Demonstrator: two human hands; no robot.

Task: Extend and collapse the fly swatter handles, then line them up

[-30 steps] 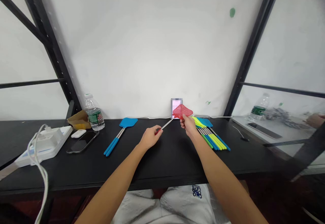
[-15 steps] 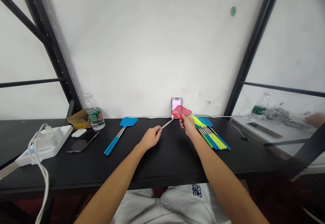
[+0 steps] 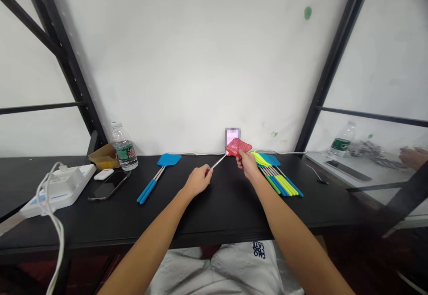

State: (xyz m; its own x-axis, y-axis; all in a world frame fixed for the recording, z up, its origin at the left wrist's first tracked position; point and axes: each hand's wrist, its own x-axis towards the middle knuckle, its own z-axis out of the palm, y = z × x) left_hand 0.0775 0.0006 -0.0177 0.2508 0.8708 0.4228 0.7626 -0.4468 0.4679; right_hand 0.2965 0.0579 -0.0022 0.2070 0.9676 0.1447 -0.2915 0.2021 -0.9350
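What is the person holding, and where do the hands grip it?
A red fly swatter: left hand grips the handle end, right hand pinches the mesh head.

Both bare forearms rise from the lower edge of the frame and converge toward its centre. The left hand is curled into a closed grip, knuckles up, just left of centre. The right hand sits slightly higher, fingers pinched together.

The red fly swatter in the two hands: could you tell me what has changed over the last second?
Very little: the left hand now covers the red handle tip. The right hand still pinches the red fly swatter at its head. Everything else on the table stayed put.
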